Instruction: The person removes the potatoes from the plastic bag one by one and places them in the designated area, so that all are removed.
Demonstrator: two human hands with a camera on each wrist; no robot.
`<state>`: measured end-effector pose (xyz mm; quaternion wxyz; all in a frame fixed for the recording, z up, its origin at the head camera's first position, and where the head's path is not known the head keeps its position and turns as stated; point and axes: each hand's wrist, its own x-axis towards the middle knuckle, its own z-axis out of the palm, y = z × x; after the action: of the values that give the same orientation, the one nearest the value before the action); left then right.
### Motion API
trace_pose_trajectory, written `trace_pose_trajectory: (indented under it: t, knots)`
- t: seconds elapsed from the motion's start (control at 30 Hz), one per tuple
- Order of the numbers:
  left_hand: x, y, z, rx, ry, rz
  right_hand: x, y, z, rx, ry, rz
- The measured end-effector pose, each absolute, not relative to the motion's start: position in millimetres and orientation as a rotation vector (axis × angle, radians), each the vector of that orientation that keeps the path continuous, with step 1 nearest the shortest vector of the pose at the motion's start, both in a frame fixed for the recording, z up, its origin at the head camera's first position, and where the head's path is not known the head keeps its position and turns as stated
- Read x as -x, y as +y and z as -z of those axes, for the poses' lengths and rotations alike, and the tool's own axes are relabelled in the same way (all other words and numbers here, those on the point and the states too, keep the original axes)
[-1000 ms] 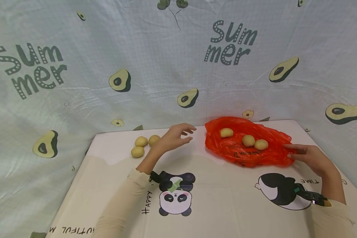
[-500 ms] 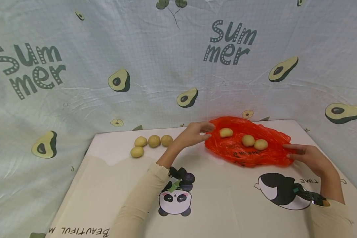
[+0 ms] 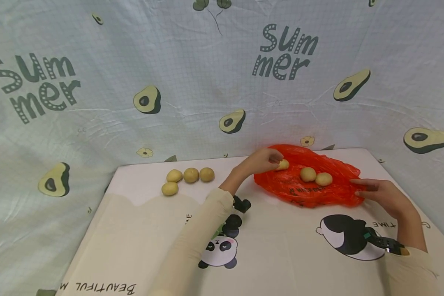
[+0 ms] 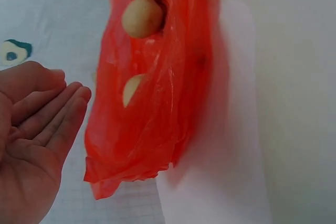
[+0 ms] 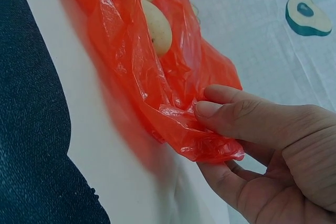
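Note:
A red plastic bag (image 3: 299,193) lies spread on the table with three potatoes showing in it. My right hand (image 3: 390,197) pinches the bag's right end between thumb and fingers, and the gathered plastic (image 5: 210,140) shows clearly in the right wrist view. Over the bag's left end is my left hand (image 3: 262,161), its fingertips right by the leftmost potato (image 3: 283,165) and partly covering it. The left wrist view shows that hand's fingers (image 4: 63,114) loosely bent, with nothing in them. Two more potatoes, one (image 3: 308,174) beside the other (image 3: 324,179), rest mid-bag.
Several potatoes (image 3: 191,175) sit in a group on the left of the table (image 3: 140,230), outside the bag. A panda print and other drawings mark its cover. Behind the table's far edge hangs a pale curtain (image 3: 192,131) with avocado prints.
My left hand has moved right, from beside the loose potatoes to over the bag's left end, uncovering a potato in the left group. My right hand keeps its pinch on the bag.

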<state>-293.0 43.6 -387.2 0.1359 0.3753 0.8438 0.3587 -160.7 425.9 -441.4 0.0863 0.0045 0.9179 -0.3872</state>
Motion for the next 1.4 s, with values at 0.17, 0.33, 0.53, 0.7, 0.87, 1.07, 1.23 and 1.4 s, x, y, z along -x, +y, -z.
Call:
trace_pose_trajectory:
  t: [0.17, 0.33, 0.53, 0.7, 0.87, 1.07, 1.23, 1.4]
  knots:
    - [308, 59, 388, -1.007, 2.492, -0.905, 163, 424, 441, -0.018, 2.725, 1.156]
    - [318, 75, 392, -0.974, 2.547, -0.664, 164, 424, 441, -0.022, 2.714, 1.16]
    - [319, 95, 400, -0.914, 2.597, -0.463, 163, 425, 443, -0.028, 2.706, 1.179]
    - [312, 101, 411, -0.692, 2.619, -0.605, 163, 425, 444, -0.038, 2.704, 1.19]
    - [309, 105, 417, -0.657, 2.667, -0.612, 163, 426, 446, -0.031, 2.713, 1.178]
    - [313, 104, 414, -0.824, 2.668, -0.514, 163, 426, 446, -0.025, 2.729, 1.147]
    - [310, 93, 405, -1.037, 2.626, -0.47, 163, 424, 446, -0.014, 2.724, 1.161]
    - [299, 78, 397, -1.248, 2.584, -0.498, 162, 426, 444, -0.011, 2.734, 1.153]
